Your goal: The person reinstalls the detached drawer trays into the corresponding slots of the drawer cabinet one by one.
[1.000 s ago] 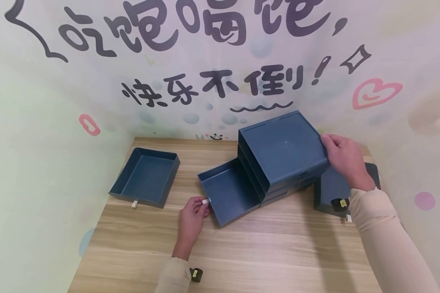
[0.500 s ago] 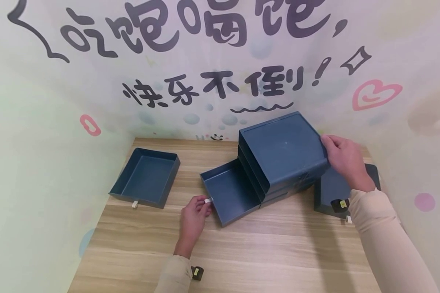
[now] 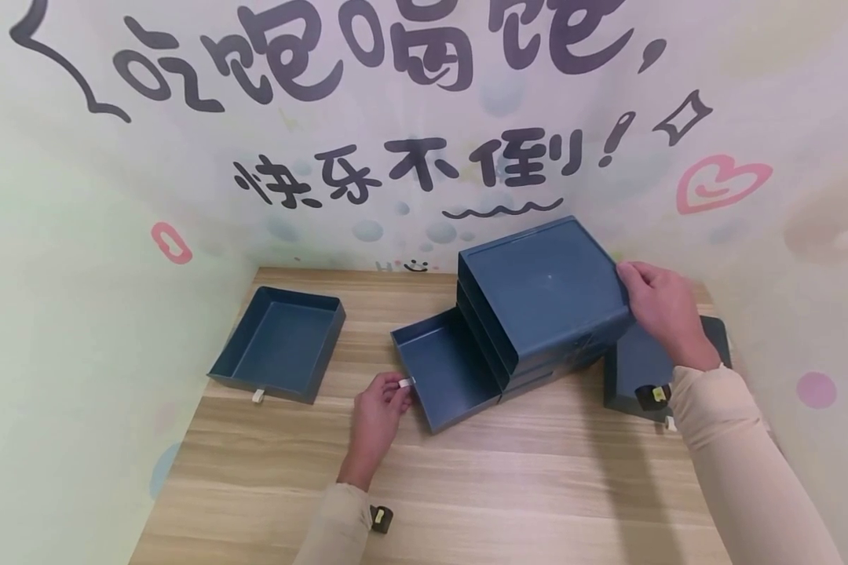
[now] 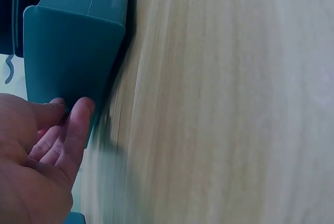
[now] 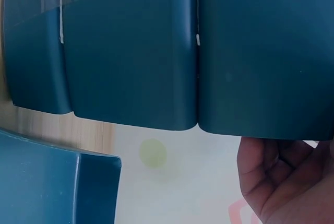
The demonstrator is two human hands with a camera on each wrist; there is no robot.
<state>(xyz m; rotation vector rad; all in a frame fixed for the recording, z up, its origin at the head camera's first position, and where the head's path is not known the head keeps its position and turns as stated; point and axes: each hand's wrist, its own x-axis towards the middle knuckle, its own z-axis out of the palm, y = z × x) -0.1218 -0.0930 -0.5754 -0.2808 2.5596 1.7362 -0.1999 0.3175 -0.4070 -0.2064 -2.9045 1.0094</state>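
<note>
A dark blue drawer cabinet stands at an angle on the table, its front turned to the left. From its lowest level a shallow drawer sticks out. My left hand pinches the small white pull tab on that drawer's front; in the left wrist view the thumb and fingertips meet right at the drawer front. At the cabinet's top rear edge my right hand grips the corner. The right wrist view shows its curled fingers at the edge of the cabinet's side.
Another blue drawer with a white tab lies on the table at the left. Behind the cabinet, partly under my right forearm, sits a further blue drawer, its inside hidden. Printed walls bound the wooden table at back and sides.
The pulled-out drawer has slid slightly rightward into the cabinet, and my left hand has moved along with its tab. My right hand keeps its hold on the cabinet corner.
</note>
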